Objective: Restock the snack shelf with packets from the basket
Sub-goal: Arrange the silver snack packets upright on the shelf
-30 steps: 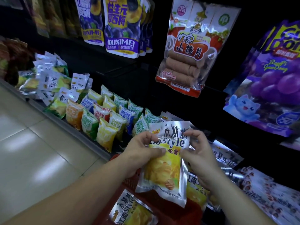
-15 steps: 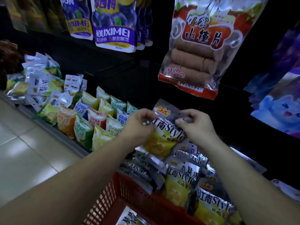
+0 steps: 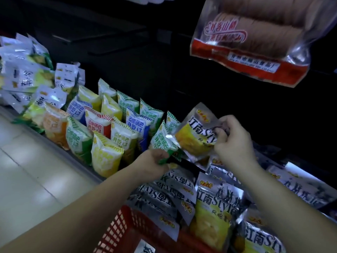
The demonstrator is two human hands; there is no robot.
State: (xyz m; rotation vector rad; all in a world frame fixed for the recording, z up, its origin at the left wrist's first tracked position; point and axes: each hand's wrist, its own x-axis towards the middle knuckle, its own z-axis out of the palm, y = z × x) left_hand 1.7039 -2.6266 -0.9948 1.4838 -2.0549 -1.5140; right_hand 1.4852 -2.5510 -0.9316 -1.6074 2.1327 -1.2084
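Packet of Style chips (image 3: 193,136) sits pinched in the right hand (image 3: 233,141) beyond the red basket (image 3: 124,232), left hand (image 3: 153,162) gripping a green packet (image 3: 161,137) by the corner, prob shoving it over to open a slot.

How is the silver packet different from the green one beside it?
The silver packet is shiny with yellow crisps pictured; the green packet is white with green stripes. The silver packet is tilted, pinched by the right hand; the green packet stands in its row, its lower corner held by the left hand. Both are sealed snack bags with Chinese writing.
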